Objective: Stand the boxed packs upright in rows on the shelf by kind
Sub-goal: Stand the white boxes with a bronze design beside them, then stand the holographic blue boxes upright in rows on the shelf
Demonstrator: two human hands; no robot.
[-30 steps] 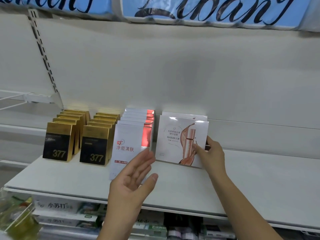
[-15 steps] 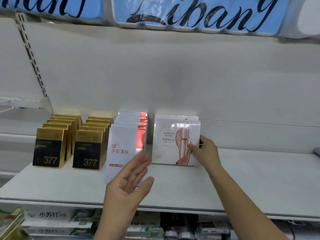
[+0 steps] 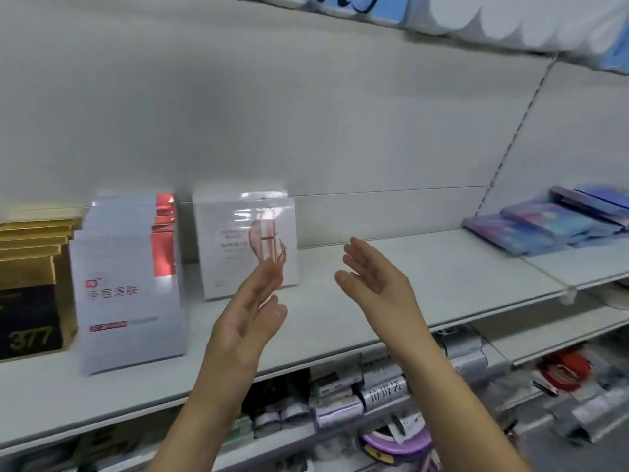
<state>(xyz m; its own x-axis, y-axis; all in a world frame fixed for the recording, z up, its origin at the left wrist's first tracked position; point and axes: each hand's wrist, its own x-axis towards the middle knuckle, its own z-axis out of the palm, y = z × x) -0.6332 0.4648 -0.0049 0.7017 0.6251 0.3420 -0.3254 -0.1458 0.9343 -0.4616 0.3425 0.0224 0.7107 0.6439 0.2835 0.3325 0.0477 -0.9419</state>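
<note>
White shelf: rose-gold packs upright behind left hand, beside right hand; grips wide.

On the shelf, left to right: 377 boxes, lettered packs, bottle-print packs; flat packs far right.

Head view: set in front of the shelf, at close range.
Facing: turned forward and slightly downward; the shelf is seen slanted.
</note>
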